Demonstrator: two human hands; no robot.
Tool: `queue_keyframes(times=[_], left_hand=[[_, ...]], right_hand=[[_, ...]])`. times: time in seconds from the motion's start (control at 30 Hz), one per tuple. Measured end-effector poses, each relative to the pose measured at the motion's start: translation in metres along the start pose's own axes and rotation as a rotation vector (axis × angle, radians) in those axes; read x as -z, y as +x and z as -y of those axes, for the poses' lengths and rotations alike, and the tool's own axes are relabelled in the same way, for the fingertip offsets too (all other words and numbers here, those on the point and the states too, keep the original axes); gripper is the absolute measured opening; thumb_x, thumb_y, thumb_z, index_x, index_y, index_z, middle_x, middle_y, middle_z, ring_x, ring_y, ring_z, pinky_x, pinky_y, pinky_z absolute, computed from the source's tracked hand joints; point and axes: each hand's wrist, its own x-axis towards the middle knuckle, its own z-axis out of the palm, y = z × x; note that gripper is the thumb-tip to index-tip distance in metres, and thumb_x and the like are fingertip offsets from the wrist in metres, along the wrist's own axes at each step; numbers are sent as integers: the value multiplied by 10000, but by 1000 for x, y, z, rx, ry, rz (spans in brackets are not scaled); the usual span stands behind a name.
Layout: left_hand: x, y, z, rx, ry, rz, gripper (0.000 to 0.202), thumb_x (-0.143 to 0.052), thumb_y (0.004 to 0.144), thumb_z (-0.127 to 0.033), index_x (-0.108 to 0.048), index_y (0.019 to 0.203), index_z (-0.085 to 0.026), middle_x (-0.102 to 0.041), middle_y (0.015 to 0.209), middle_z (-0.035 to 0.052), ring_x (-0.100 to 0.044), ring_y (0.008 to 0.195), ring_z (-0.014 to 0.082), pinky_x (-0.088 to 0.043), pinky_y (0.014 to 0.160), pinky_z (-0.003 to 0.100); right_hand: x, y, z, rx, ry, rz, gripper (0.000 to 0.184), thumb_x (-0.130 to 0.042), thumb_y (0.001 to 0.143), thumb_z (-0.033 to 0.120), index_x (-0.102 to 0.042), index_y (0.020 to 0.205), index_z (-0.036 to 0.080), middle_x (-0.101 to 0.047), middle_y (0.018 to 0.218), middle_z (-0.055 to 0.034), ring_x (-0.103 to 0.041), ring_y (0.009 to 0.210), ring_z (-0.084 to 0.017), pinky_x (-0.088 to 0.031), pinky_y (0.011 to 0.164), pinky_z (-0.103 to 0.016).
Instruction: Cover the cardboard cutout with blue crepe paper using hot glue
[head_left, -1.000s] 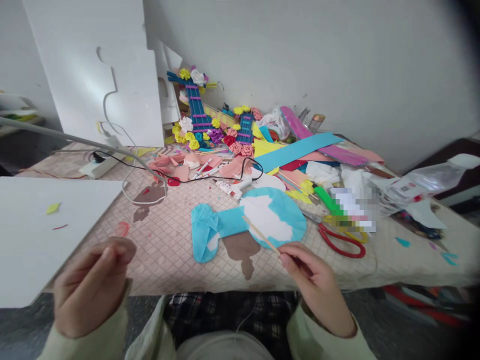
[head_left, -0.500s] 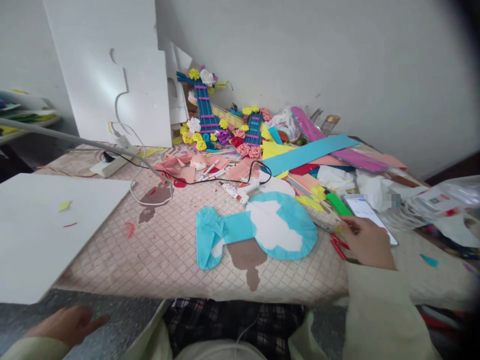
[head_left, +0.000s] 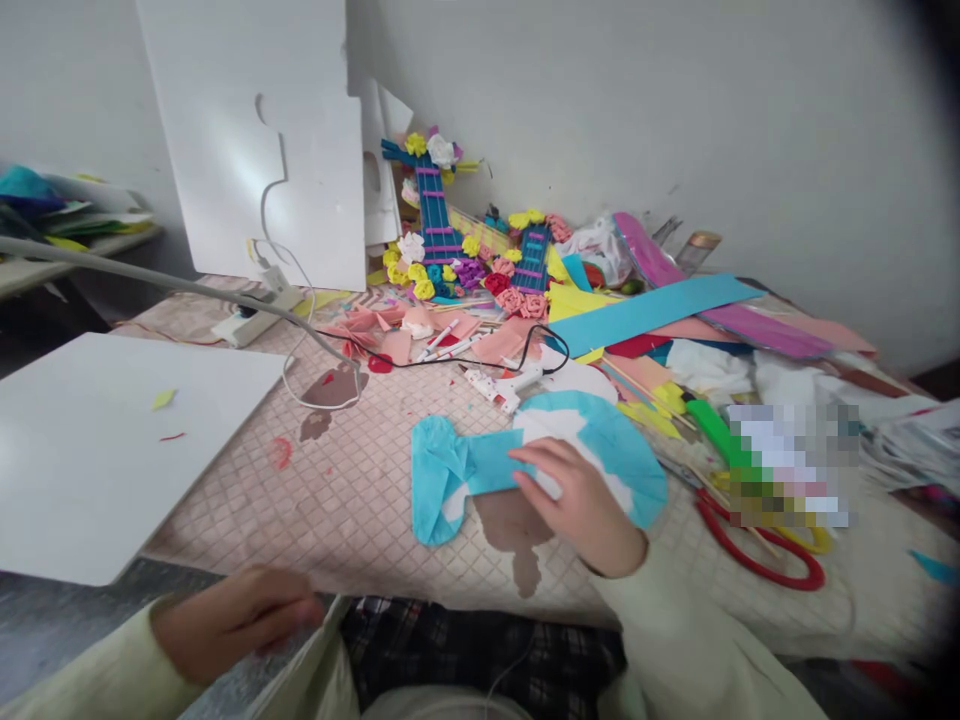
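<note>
A white, fish-like cutout [head_left: 555, 428] lies flat on the table, partly wrapped in blue crepe paper [head_left: 439, 470]. My right hand [head_left: 576, 500] is over its narrow middle, fingers stretched toward the blue strip; nothing shows in them, and whether they touch it I cannot tell. Scissors with red handles [head_left: 780, 562] lie to the right of that hand. At the table's front edge, my left hand [head_left: 240, 612] hovers, slightly blurred, with fingers loosely bent and nothing visible in them. A white glue gun [head_left: 506, 385] rests just behind the cutout.
A white board [head_left: 97, 450] overhangs the table's front left. Coloured paper scraps, a blue strip [head_left: 652, 312] and paper-flower decorations [head_left: 439, 215] crowd the back. A cable [head_left: 187, 290] crosses from the left to a power strip [head_left: 259, 315]. A green object [head_left: 716, 435] lies at right.
My right hand has moved left from beside the scissors and phone to over the cutout. My left hand has risen and come right. The view has shifted slightly left.
</note>
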Motion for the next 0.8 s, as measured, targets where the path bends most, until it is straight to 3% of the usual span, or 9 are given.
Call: queue_keyframes(times=[0.07, 0.13, 0.2, 0.3, 0.4, 0.53, 0.8], left_hand=[[4, 35, -29, -166, 64, 162, 249, -461, 832, -353, -659, 739, -235, -585, 543, -11, -489, 461, 100, -354, 445, 178], [8, 72, -46, -337, 147, 201, 202, -462, 837, -250, -644, 915, -211, -642, 739, 34, -576, 647, 125, -438, 595, 194], [6, 103, -49, -461, 234, 85, 245, -429, 843, -211, -632, 980, -187, -636, 902, 87, -577, 849, 176, -450, 760, 274], [-5, 133, -38, -530, 379, -35, 259, -470, 835, -255, -619, 1037, -193, -615, 971, 94, -540, 905, 210, -413, 816, 348], [-16, 147, -28, -558, 479, -47, 224, -479, 844, -276, -636, 985, -202, -613, 969, 78, -522, 899, 209, -378, 810, 350], [-18, 155, -25, -579, 544, 1, 180, -469, 856, -246, -644, 840, -204, -626, 915, 46, -517, 863, 182, -336, 787, 325], [-19, 166, -23, -559, 400, -4, 249, -388, 878, -268, -605, 805, -171, -634, 834, 28, -518, 832, 173, -329, 777, 312]], right_hand=[[-17, 10, 13, 49, -33, 94, 272, -447, 870, 243, -583, 1100, 195, -578, 993, -81, -520, 920, -197, -438, 818, -361], [-28, 18, 21, 91, -103, 143, 296, -445, 874, 264, -572, 1136, 209, -556, 1015, -90, -495, 934, -213, -421, 818, -384], [-36, 23, 24, 130, -165, 171, 307, -444, 877, 289, -565, 1150, 222, -539, 1052, -96, -469, 975, -229, -395, 838, -402], [-43, 27, 24, 168, -220, 212, 319, -436, 883, 310, -549, 1170, 227, -522, 1121, -96, -430, 1049, -243, -349, 871, -422], [-47, 26, 22, 170, -242, 235, 296, -430, 889, 309, -564, 1141, 231, -523, 1147, -84, -418, 1069, -239, -314, 882, -431], [-49, 25, 20, 167, -222, 249, 273, -427, 893, 306, -578, 1111, 242, -541, 1135, -70, -428, 1052, -225, -293, 880, -420], [-48, 25, 16, 142, -173, 272, 264, -407, 903, 298, -597, 1080, 249, -548, 1140, -48, -430, 1048, -219, -279, 876, -415]])
